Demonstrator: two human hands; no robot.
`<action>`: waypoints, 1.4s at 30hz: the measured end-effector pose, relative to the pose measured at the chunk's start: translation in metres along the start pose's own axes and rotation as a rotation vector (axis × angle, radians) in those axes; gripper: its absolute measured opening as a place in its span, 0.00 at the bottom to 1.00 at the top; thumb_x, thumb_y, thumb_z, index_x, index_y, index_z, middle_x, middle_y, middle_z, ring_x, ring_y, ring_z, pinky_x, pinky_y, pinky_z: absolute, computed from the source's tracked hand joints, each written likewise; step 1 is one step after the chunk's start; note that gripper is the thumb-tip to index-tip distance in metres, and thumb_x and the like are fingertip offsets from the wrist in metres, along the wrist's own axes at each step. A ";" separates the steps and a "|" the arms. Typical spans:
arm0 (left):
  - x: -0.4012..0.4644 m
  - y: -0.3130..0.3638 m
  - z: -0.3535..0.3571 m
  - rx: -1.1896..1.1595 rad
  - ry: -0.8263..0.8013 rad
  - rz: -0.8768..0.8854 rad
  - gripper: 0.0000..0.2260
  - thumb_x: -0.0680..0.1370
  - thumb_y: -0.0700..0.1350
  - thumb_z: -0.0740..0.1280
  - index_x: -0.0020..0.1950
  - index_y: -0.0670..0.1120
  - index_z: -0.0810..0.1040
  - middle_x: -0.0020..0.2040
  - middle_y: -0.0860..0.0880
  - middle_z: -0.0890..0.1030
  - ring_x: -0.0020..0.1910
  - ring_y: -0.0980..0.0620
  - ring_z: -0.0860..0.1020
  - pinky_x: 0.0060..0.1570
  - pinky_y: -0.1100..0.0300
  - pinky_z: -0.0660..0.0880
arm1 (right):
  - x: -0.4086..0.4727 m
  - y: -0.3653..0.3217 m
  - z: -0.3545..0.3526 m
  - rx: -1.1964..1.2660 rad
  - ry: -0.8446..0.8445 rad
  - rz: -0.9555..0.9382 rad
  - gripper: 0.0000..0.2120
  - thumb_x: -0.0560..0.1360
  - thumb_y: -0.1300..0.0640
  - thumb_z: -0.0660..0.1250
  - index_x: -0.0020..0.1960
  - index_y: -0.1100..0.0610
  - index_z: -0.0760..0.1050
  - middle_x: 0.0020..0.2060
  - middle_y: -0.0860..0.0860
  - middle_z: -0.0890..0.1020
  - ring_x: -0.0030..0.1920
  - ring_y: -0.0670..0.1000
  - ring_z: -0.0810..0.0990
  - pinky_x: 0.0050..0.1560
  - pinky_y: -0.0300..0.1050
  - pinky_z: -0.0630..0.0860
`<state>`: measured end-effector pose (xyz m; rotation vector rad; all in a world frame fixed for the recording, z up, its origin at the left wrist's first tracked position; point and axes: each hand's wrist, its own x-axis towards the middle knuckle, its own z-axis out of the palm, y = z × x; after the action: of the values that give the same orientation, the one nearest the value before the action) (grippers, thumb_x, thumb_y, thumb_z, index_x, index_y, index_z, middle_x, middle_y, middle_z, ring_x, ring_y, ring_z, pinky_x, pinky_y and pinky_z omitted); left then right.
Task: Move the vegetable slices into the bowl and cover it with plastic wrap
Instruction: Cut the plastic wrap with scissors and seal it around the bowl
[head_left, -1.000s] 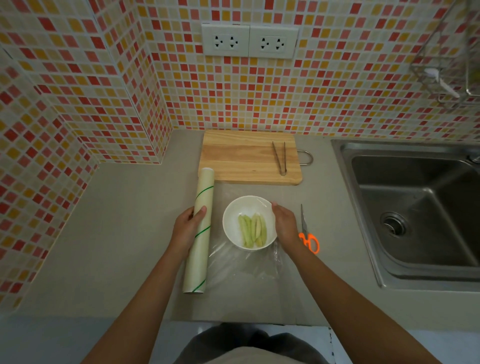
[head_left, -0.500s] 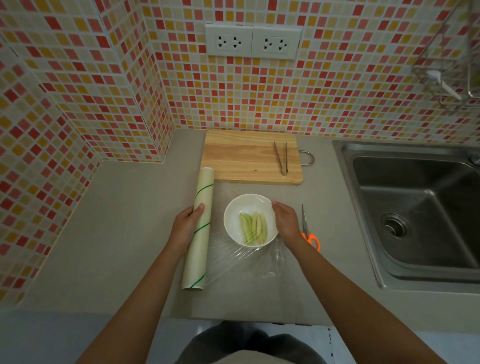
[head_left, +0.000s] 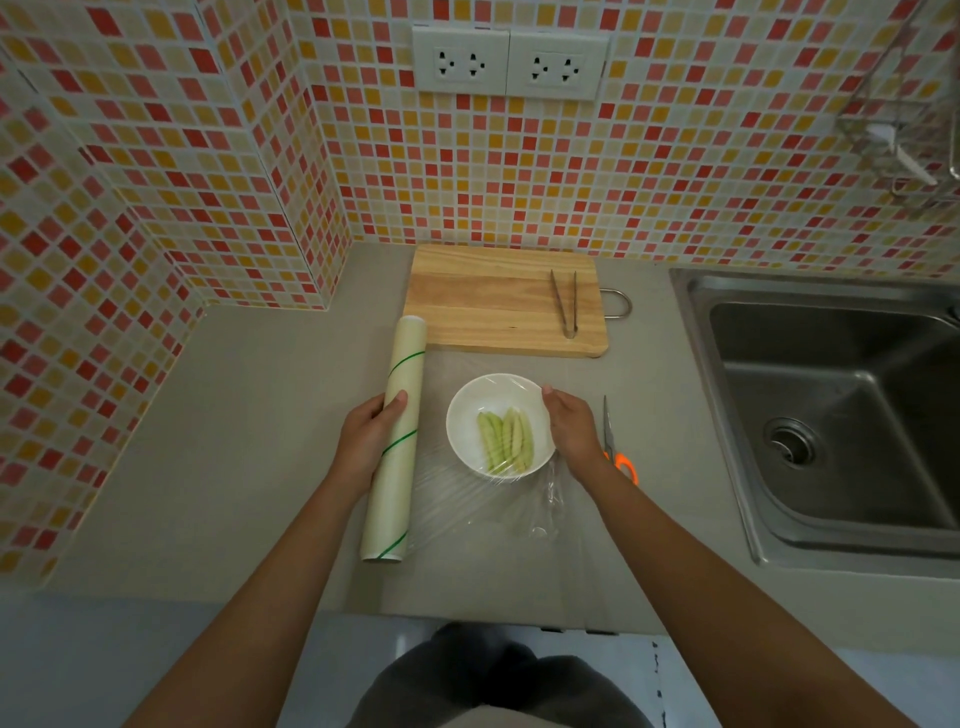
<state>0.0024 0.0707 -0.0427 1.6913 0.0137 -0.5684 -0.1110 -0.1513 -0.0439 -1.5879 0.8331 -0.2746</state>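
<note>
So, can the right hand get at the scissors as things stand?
Probably yes. The scissors lie on the counter just beside the right hand, nothing between them, but it would first have to let go of the bowl.

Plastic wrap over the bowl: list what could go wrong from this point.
1. The plastic wrap is uncut from the roll that the left hand grips; any tug on the roll could drag the bowl or tip the vegetable slices.
2. The film bunches in wrinkles at the bowl's near side, so it may cling to itself and seal poorly.
3. The scissors lie partly under the right hand, awkward to grab.
</note>
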 end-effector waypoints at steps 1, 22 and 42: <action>0.000 0.000 0.001 0.012 0.008 0.008 0.09 0.76 0.52 0.68 0.44 0.47 0.82 0.35 0.52 0.82 0.36 0.51 0.79 0.39 0.57 0.75 | -0.001 -0.001 -0.002 -0.002 -0.009 -0.001 0.20 0.81 0.55 0.57 0.39 0.69 0.75 0.35 0.58 0.75 0.39 0.53 0.72 0.42 0.45 0.68; -0.002 0.002 0.004 0.022 0.038 0.012 0.08 0.74 0.53 0.70 0.43 0.50 0.82 0.36 0.50 0.81 0.33 0.53 0.78 0.34 0.60 0.75 | -0.041 0.011 -0.078 -0.999 0.068 0.271 0.16 0.72 0.49 0.68 0.51 0.61 0.78 0.52 0.58 0.82 0.52 0.59 0.81 0.47 0.45 0.75; 0.005 -0.003 0.001 -0.097 -0.053 -0.007 0.11 0.74 0.52 0.70 0.44 0.44 0.79 0.38 0.43 0.78 0.36 0.47 0.76 0.39 0.53 0.76 | -0.172 -0.006 0.001 0.061 -0.177 0.457 0.19 0.71 0.41 0.69 0.39 0.57 0.77 0.29 0.53 0.77 0.25 0.48 0.70 0.26 0.36 0.65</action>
<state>0.0050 0.0689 -0.0476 1.5818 0.0088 -0.6084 -0.2304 -0.0398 0.0093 -1.3002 1.0097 0.1640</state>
